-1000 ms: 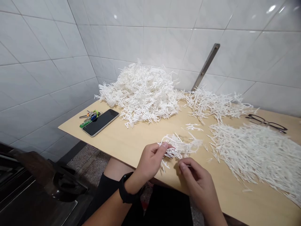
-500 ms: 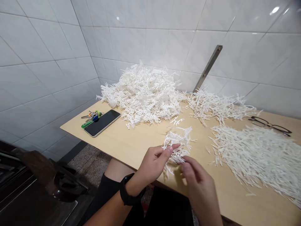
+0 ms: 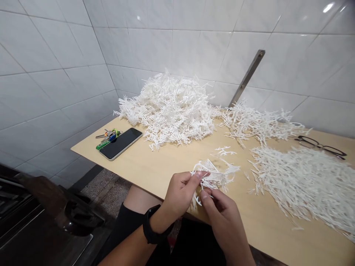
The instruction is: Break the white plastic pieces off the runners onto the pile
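Note:
Over the table's front edge, my left hand (image 3: 181, 190) pinches a white branched plastic piece (image 3: 215, 175) between thumb and fingers. The piece has thin, twig-like prongs that spread out to the right and away from me. Just below and to the right, my right hand (image 3: 222, 212) has its thumb and forefinger pressed together at the lower prongs of the same piece. What lies between those fingertips is mostly hidden. A large heap of similar white branched pieces (image 3: 174, 109) rises at the back of the table.
Loose white stems (image 3: 260, 123) lie back right, with a broad pile of short white sticks (image 3: 310, 188) at right. Eyeglasses (image 3: 320, 146) rest behind that pile. A phone (image 3: 120, 144) and keys (image 3: 109, 135) lie left on the wooden tabletop (image 3: 155, 168). A metal bar (image 3: 246, 78) leans against the tiled wall.
My right hand has moved left, closer to my left hand, and its fingers have closed at the lower prongs. The branched piece has shifted slightly to the right.

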`<state>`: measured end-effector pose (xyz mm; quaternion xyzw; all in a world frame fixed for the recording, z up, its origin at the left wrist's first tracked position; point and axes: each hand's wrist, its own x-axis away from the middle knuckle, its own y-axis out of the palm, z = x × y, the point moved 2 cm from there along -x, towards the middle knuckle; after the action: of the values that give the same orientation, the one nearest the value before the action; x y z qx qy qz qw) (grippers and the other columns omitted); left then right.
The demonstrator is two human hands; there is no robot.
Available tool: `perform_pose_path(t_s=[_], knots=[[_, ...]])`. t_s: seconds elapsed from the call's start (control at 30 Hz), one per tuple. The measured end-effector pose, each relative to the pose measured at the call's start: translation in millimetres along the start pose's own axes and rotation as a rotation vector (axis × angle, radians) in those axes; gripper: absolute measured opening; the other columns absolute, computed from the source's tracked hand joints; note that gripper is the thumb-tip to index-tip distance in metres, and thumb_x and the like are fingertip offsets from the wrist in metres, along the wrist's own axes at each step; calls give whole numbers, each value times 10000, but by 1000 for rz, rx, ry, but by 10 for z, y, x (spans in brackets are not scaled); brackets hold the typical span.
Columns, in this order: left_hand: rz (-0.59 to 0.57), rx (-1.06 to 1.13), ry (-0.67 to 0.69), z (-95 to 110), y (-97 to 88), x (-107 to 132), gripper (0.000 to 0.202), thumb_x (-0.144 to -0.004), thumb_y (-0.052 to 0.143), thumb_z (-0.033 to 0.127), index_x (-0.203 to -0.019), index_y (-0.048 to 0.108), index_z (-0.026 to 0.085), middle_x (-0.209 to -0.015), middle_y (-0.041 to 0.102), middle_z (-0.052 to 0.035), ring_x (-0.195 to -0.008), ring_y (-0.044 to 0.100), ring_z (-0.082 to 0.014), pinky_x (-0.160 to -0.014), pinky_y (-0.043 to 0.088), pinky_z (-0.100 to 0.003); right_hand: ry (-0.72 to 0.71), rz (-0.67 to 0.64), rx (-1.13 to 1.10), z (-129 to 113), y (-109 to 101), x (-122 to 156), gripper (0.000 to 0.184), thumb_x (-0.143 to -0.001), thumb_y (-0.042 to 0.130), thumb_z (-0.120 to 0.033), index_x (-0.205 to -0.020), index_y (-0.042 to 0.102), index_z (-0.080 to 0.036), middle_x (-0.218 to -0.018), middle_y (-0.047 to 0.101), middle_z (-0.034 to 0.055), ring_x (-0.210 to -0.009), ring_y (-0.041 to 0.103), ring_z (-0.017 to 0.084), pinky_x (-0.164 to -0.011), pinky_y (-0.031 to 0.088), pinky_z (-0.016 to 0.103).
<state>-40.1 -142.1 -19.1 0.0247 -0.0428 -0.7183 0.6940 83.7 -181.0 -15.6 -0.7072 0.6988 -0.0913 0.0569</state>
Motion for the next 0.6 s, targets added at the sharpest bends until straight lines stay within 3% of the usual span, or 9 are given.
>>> perform_pose_path(t_s=[0.1,0.17,0.27,0.33,0.4,0.47,0.6], knots=[[130,126,-3,-18,-45,-70,530,-912,529,543,-1002,764,77,-819,780,-118,-799,739,-239,-764,568,-316,7,0,85,18,-123,73,403,-873,535,-456,-567,461,-204,-531,380,-37,-511,374,121,-469,318,232],[152,148,16,-25,-53,-88,532,-924,509,547,-1040,750,87,-929,781,-133,-808,741,-232,-754,573,-318,8,106,188,63,-307,77,383,-869,541,-475,-598,526,-205,-544,457,-21,-521,428,139,-483,346,243],[68,44,62,-22,-10,-55,447,-936,525,498,-947,770,124,-1159,732,-132,-1002,716,-247,-849,559,-314,-90,343,455,116,-618,-3,335,-817,572,-491,-885,713,-195,-854,702,73,-774,616,247,-706,484,342],[37,24,85,-18,20,-19,441,-945,516,481,-877,772,127,-1182,722,-132,-1098,684,-261,-912,543,-320,-192,491,628,119,-748,-57,438,-810,536,-477,-1051,715,-158,-1081,703,147,-1006,614,337,-910,451,466],[8,28,97,-18,37,4,435,-953,507,473,-919,771,129,-1161,731,-134,-1109,681,-263,-949,532,-336,-247,583,648,108,-775,-69,427,-843,501,-460,-1033,713,-141,-1118,688,172,-1069,599,349,-978,414,501],[-27,2,125,-10,40,17,419,-963,495,457,-999,769,141,-1145,739,-125,-1091,688,-253,-967,521,-344,-230,510,500,97,-692,-59,383,-883,494,-466,-927,722,-161,-1016,709,143,-966,638,301,-908,474,440],[-106,-141,264,39,33,39,353,-979,489,384,-1039,776,188,-1188,727,-83,-1095,675,-223,-979,496,-316,-115,137,141,58,-347,-69,379,-851,573,-532,-792,710,-183,-754,691,68,-732,644,233,-700,530,323]])
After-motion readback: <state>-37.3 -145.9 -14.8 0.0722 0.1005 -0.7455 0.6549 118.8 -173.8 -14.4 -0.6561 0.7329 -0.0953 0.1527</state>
